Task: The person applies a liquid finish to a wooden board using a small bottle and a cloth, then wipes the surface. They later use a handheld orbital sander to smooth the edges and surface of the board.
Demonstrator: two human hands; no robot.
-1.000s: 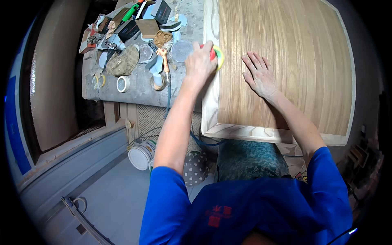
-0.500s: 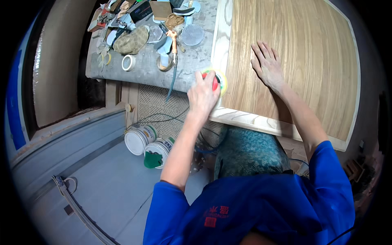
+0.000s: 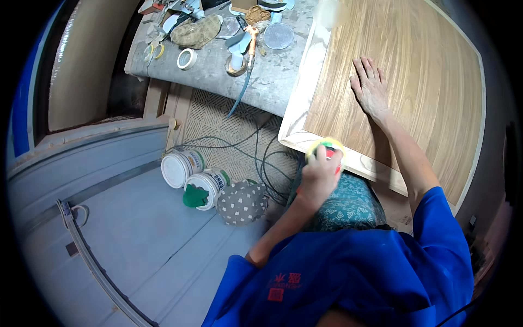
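Brown striped grain runs along the wooden board point(image 3: 436, 98), framed by a pale border point(image 3: 310, 76). At the border's near edge, close to the near left corner, is a blurred red sander point(image 3: 330, 154) with a yellow rim, clasped in the left hand point(image 3: 320, 180). The right hand point(image 3: 373, 95) lies flat on the brown wood, fingers outstretched and slightly parted. Left of the board, a grey table point(image 3: 275, 76) carries a tape roll point(image 3: 187, 51) and a cloth bundle point(image 3: 196, 32). Lower down, two white buckets point(image 3: 175, 171) sit beside a dotted grey bag point(image 3: 242, 203).
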